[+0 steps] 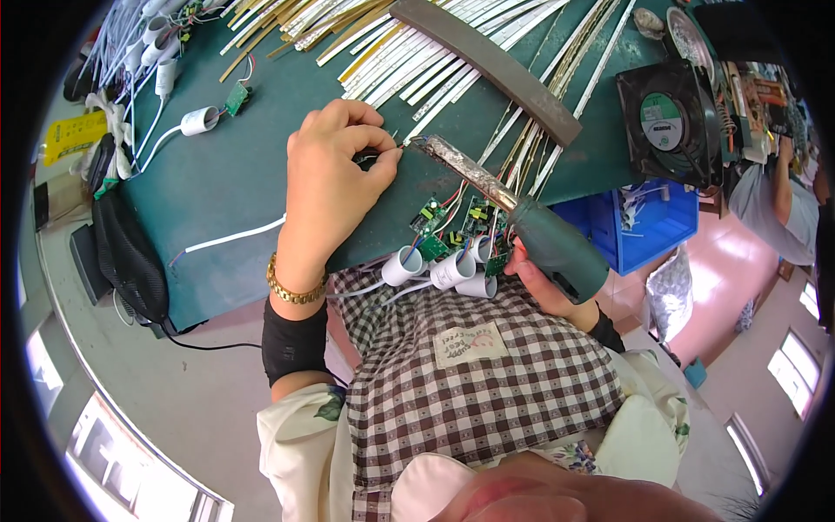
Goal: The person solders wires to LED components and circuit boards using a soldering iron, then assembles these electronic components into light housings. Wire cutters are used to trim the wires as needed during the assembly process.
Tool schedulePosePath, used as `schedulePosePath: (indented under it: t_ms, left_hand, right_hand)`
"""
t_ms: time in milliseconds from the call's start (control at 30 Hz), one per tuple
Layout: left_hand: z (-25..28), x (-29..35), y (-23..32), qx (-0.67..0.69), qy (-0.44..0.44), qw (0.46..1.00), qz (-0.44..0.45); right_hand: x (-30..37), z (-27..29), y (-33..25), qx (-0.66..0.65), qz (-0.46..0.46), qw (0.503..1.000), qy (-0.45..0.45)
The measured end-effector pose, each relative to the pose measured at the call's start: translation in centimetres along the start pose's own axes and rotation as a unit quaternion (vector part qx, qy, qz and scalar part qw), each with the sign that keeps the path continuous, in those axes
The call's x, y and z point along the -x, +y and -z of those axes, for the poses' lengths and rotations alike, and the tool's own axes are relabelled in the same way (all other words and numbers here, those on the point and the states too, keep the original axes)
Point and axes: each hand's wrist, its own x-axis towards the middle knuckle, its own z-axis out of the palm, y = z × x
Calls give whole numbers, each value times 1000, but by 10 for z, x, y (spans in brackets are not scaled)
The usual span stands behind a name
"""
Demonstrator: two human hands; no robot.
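My right hand (548, 283) is closed round the thick dark handle of a soldering iron (557, 239). Its scorched metal shaft slants up to the left, and the tip stops just beside my left fingertips. My left hand (335, 165) is pinched over the green mat. Something small and dark shows inside the pinch, too hidden to name. The end of a white LED strip (420, 123) lies close to those fingertips and the iron's tip. A white cable (235, 235) with a stripped end runs under my left wrist. Between my hands, white lamp bases (452, 270) with green circuit boards (428, 215) sit at the mat's near edge.
Many LED strips (365, 48) fan across the back under a brown bar (487, 70). A black fan (668, 123) stands right, above a blue bin (665, 222). Wired lamp bases (155, 48) pile up far left, one (200, 121) lying apart. A person (774, 204) is far right.
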Motion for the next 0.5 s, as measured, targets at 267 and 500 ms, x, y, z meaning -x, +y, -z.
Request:
schedulePosePath:
  t_ms: [267, 500]
  left_hand:
    - [-3, 1, -2, 5, 7, 1000, -10]
    - [-3, 2, -5, 6, 9, 1000, -11]
  right_hand:
    - [-4, -8, -11, -14, -84, 993, 82]
    - [-3, 1, -6, 40, -44, 998, -14]
